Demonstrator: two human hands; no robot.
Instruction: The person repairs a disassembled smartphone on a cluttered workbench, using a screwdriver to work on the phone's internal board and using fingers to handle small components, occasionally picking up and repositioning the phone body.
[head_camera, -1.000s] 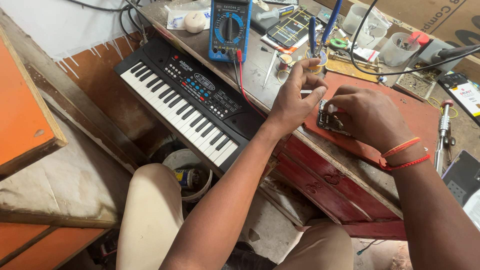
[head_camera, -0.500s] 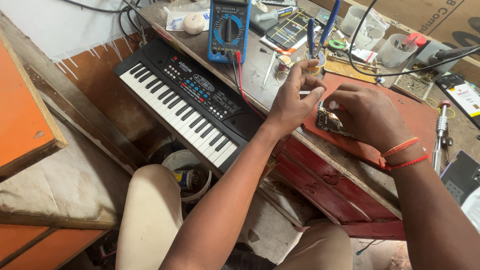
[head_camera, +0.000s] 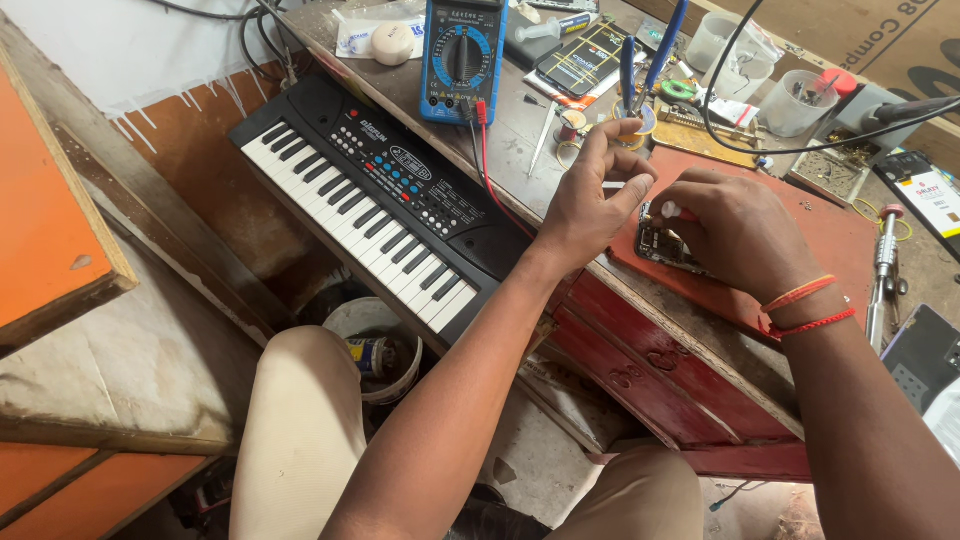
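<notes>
Lifting slightly since before, left hand (head_camera: 590, 200); right hand (head_camera: 735, 225) stays on circuit board (head_camera: 660, 243).

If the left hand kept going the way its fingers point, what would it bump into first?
Probably the blue-handled pliers just beyond the left hand, whose fingers point up and away across the workbench. Depth is hard to judge, so the small solder coil nearby might come first.

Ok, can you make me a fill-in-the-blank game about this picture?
1. The keyboard has black and ____ keys.
2. The meter on the bench has a ____ case.
3. The right hand rests on a small circuit board lying on a ____ mat.
4. The left hand pinches something small and ____.

Missing words: white; blue; red; white
</notes>
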